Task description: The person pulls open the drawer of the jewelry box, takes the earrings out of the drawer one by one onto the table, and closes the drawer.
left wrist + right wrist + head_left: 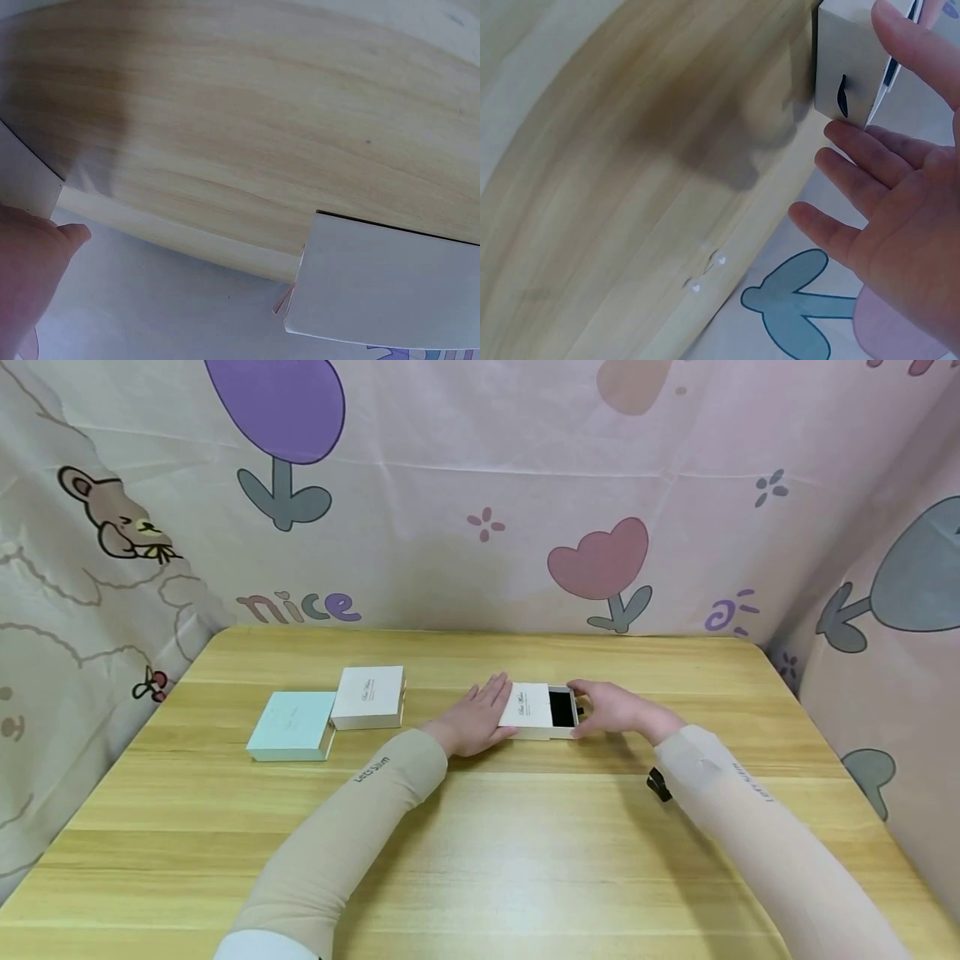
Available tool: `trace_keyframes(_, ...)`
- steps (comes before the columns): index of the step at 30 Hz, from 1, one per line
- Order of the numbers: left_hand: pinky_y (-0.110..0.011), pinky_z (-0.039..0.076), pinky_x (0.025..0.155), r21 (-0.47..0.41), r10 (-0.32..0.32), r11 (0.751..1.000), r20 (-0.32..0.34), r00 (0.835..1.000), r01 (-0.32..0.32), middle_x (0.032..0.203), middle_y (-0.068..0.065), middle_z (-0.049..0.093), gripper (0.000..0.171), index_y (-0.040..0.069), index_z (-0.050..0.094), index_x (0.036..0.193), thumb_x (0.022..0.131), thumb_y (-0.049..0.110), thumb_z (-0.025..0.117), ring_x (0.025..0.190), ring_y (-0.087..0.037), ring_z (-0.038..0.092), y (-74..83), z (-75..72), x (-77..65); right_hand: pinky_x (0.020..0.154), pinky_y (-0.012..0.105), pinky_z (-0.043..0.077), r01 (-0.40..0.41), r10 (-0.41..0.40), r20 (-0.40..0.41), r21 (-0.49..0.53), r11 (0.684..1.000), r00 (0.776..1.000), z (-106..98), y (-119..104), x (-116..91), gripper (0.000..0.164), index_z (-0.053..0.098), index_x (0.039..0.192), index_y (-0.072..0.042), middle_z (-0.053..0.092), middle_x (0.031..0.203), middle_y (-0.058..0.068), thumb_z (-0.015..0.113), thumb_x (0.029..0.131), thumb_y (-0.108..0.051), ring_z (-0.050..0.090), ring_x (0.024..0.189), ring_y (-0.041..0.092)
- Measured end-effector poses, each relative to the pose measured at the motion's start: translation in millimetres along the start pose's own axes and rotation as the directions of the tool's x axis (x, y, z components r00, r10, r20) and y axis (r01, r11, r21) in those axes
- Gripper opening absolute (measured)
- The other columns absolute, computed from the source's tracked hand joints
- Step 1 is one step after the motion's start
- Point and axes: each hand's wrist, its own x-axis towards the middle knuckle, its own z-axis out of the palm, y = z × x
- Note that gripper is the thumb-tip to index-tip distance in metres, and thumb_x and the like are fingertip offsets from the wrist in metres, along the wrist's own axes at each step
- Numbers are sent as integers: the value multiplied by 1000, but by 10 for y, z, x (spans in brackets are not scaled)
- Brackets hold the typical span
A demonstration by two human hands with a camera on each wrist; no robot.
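A white drawer box (pixel 526 706) with small lettering lies on the table, its drawer (pixel 561 710) partly out to the right and showing a black lining. My left hand (pixel 474 718) covers the left end of the sleeve and grips it, thumb along the front and fingers toward the back. With thumb and fingertips at opposite edges, my right hand (pixel 606 707) holds the drawer's outer end. A dark pull tab (pixel 843 96) shows on the drawer's end face in the right wrist view. The remaining fingers (pixel 851 178) of that hand spread below the corner.
Left of my left hand stand another white box (pixel 369 697) and a pale mint box (pixel 291 725), side by side. Two small shiny pieces (pixel 706 271) lie on the table in the right wrist view. A patterned cloth (pixel 465 510) rises behind the wooden table (pixel 480 860).
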Motion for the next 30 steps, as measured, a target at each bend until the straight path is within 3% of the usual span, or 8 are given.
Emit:
trace_keyframes(10, -43, 9, 118, 3, -5, 1000, 4, 1000, 5, 157, -16, -6, 77, -1, -1, 149, 99, 50, 27, 146, -26, -3, 1, -9, -10, 110, 52, 29, 15, -15, 1, -36, 999, 1000, 29, -87, 44, 87, 27, 142, 9, 43, 139, 28, 76, 76, -19, 41, 129, 41)
trace_keyframes(30, -42, 10, 119, 5, -9, 1000, -3, 1000, 9, 158, -16, -5, 77, -1, 0, 149, 99, 51, 28, 146, -26, -1, 0, 3, -6, 109, 51, 31, 33, -33, 1, -15, 999, 999, 96, -215, 127, 86, 29, 142, 7, 46, 138, 25, 77, 74, -17, 43, 128, 39)
